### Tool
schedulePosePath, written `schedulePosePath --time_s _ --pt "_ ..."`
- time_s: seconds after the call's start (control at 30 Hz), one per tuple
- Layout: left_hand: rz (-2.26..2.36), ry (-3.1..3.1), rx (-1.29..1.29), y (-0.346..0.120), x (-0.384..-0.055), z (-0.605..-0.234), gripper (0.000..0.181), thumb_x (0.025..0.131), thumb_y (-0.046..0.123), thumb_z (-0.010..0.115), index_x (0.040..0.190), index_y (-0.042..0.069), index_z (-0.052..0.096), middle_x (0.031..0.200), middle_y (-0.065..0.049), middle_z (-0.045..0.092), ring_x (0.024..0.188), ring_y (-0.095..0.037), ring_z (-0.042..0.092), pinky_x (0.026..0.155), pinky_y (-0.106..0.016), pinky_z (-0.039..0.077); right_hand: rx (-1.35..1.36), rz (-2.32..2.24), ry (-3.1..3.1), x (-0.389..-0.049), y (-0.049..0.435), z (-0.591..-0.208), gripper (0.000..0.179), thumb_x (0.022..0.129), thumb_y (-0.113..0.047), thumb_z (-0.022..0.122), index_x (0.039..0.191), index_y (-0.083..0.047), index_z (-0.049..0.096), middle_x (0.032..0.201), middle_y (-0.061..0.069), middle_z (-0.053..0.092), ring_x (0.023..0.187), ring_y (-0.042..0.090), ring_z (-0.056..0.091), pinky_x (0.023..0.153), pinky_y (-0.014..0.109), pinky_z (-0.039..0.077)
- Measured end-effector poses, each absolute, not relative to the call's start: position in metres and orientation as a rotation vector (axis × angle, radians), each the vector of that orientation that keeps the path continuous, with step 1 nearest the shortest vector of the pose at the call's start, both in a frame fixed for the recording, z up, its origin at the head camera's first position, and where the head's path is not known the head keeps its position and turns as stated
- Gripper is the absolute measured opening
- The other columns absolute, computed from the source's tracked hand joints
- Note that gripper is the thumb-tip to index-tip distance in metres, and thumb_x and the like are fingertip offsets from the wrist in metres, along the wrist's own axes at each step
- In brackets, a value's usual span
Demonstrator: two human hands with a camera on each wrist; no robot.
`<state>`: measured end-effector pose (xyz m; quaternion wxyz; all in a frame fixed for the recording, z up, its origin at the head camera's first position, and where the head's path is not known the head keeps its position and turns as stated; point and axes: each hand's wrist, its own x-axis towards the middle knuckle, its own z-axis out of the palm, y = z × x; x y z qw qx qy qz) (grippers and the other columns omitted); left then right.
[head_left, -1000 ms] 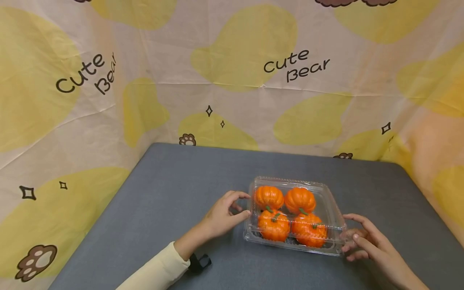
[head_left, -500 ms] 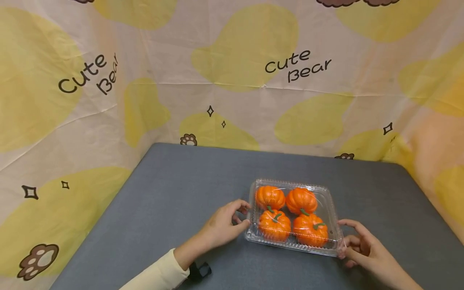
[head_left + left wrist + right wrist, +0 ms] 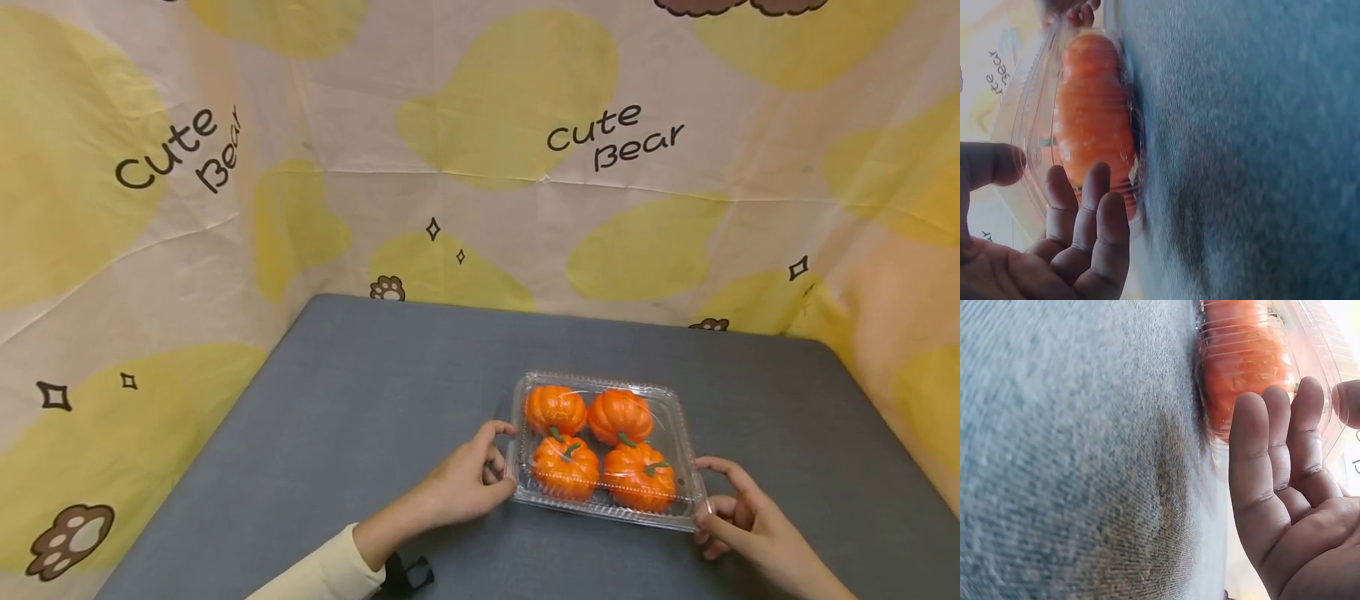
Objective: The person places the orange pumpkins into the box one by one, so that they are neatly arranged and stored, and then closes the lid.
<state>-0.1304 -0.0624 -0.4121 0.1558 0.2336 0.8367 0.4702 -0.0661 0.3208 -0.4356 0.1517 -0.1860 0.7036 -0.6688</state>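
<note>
A clear plastic clamshell container [image 3: 678,429] sits on the grey table, its ridged lid lying down over the base. Inside are several small orange pumpkins [image 3: 566,468] with green stems, set in two rows. At the container's left side, my left hand [image 3: 467,479] pinches the rim, and in the left wrist view its thumb [image 3: 1007,164] is at the rim with the other fingers below. My right hand [image 3: 757,521] grips the near right corner. The right wrist view puts the thumb [image 3: 1349,403] on the rim, with fingertips along the container wall.
The grey cloth-covered table [image 3: 390,375] reaches back to a patterned fabric backdrop [image 3: 480,150] printed with yellow patches, paw prints and lettering. It rises behind and on both sides. A black strap device [image 3: 408,575] shows by the left wrist.
The lid's near edge, raised a second ago, has come down onto the base. Both hands have moved slightly toward the near side, and the right hand has closed in on the corner.
</note>
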Motion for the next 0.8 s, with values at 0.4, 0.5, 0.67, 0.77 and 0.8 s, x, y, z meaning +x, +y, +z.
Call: schedulePosePath --time_s 0.4,0.5,0.67,0.77,0.8 --pt "1.451 2.309 0.632 -0.053 -0.120 -0.416 0.059 0.088 0.004 0.055 0.139 0.012 0.029 0.068 0.002 0.061 0.056 -0.005 0.056 0.052 -0.019 0.044 -0.674 -2.028 1.852 -0.069 0.319 -0.442 0.064 0.094 0.018 0.036 0.140 -0.025 0.027 0.089 -0.007 0.064 0.077 0.010 0.065 0.064 0.034 0.058" --pt "1.481 2.301 0.617 -0.052 -0.118 -0.417 0.059 0.087 0.002 0.055 0.139 0.012 0.029 0.068 0.001 0.060 0.056 -0.006 0.057 0.050 -0.019 0.044 -0.670 -2.054 1.807 -0.069 0.318 -0.442 0.064 0.093 0.019 0.036 0.140 -0.024 0.027 0.089 -0.007 0.064 0.078 0.007 0.065 0.067 0.032 0.058" --pt "1.531 2.290 0.623 -0.050 -0.117 -0.419 0.058 0.084 -0.003 0.054 0.136 0.008 0.030 0.065 0.001 0.057 0.053 -0.005 0.055 0.049 -0.018 0.043 -0.620 -2.083 1.742 -0.068 0.317 -0.441 0.065 0.092 0.019 0.038 0.138 -0.026 0.029 0.089 -0.007 0.064 0.081 0.007 0.066 0.070 0.031 0.058" --pt "1.539 2.292 0.633 -0.050 -0.117 -0.421 0.057 0.083 -0.005 0.053 0.134 0.006 0.030 0.063 0.003 0.056 0.052 -0.003 0.053 0.048 -0.017 0.042 -0.593 -2.090 1.711 -0.068 0.318 -0.441 0.065 0.092 0.018 0.038 0.138 -0.027 0.030 0.089 -0.007 0.065 0.081 0.008 0.066 0.072 0.030 0.058" --pt "1.541 2.291 0.635 -0.050 -0.117 -0.421 0.057 0.083 -0.005 0.053 0.134 0.005 0.030 0.063 0.003 0.055 0.052 -0.003 0.053 0.048 -0.017 0.042 -0.587 -2.092 1.697 -0.069 0.318 -0.441 0.065 0.092 0.018 0.039 0.137 -0.028 0.030 0.089 -0.006 0.065 0.082 0.008 0.066 0.072 0.030 0.058"
